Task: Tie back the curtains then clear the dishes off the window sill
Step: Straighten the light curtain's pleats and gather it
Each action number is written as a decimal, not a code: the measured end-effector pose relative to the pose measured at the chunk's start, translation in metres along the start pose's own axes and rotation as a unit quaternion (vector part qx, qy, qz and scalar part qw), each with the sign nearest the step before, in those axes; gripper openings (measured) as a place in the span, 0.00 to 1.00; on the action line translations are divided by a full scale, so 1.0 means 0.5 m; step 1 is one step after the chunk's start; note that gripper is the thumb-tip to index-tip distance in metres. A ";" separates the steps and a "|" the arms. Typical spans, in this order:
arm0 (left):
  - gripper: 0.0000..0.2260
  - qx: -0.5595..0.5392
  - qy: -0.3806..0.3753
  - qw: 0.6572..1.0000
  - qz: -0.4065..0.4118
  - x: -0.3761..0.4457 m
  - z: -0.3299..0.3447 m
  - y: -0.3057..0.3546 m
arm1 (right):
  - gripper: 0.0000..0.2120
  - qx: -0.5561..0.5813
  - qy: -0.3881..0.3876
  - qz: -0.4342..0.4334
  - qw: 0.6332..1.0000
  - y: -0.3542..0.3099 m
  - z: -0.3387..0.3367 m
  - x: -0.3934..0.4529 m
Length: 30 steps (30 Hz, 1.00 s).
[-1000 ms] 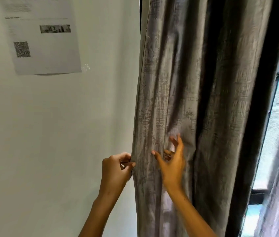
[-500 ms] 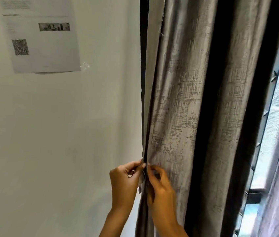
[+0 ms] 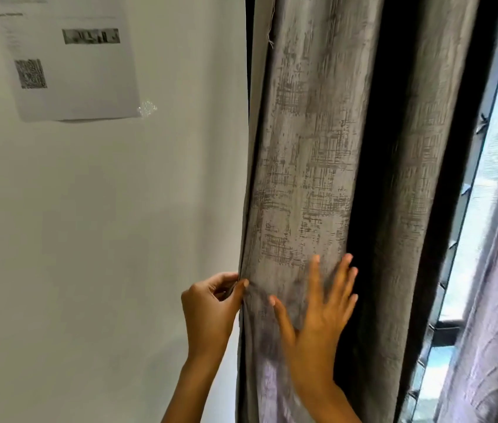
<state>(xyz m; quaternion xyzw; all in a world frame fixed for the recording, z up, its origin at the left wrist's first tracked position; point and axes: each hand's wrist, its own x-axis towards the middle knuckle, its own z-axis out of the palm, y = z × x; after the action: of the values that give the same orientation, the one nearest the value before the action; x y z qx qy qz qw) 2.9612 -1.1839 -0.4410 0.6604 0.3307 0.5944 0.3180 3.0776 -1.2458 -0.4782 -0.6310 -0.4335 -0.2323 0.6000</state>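
Curtain (image 3: 302, 178): left hand (image 3: 208, 312) pinches edge; right hand (image 3: 317, 315) flat, fingers spread on it

Bare wall (image 3: 104, 239) left of curtain (image 3: 302, 178); window (image 3: 485, 209) right.

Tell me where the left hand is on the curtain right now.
In the head view the left hand is low and centre-left, pinching the grey curtain's wall-side edge, just left of the right hand.

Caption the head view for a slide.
Left hand pinches the grey curtain edge by the wall while the open right hand lies flat on its folds.
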 end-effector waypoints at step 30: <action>0.06 0.034 -0.014 0.998 0.047 -0.015 -0.023 0.013 | 0.54 0.123 -0.170 0.137 0.968 0.027 0.017 0.029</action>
<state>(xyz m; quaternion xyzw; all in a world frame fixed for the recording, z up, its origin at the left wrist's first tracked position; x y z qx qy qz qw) 2.9496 -1.1934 -0.4390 0.6940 0.3153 0.5875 0.2717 3.0944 -1.2327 -0.4755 -0.6358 -0.4640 0.0179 0.6166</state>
